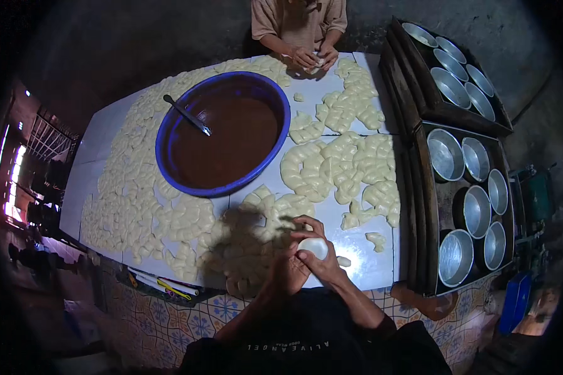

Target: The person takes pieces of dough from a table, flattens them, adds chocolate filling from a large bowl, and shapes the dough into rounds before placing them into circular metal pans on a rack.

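My left hand (291, 265) and my right hand (319, 262) meet at the near edge of the white tiled table (98, 140), fingers closed around a smooth, pale round of dough (313, 249). A small dough piece (343, 261) lies just right of them. Many flattened, glossy cream-coloured dough pieces (341, 169) cover much of the tabletop, some in shadow behind my hands. Beyond and left of my hands, a large blue basin (171, 178) holds a smooth brown mixture (231, 144), with a dark-handled metal utensil (187, 115) resting in it.
Across the table, a co-worker's hands (313, 59) grip something pale. At the right stand stacked dark trays (444, 275) holding several round metal pans (455, 255). A blue container (515, 303) is at lower right. Rods (169, 287) lie along the near edge, above a patterned floor (225, 312).
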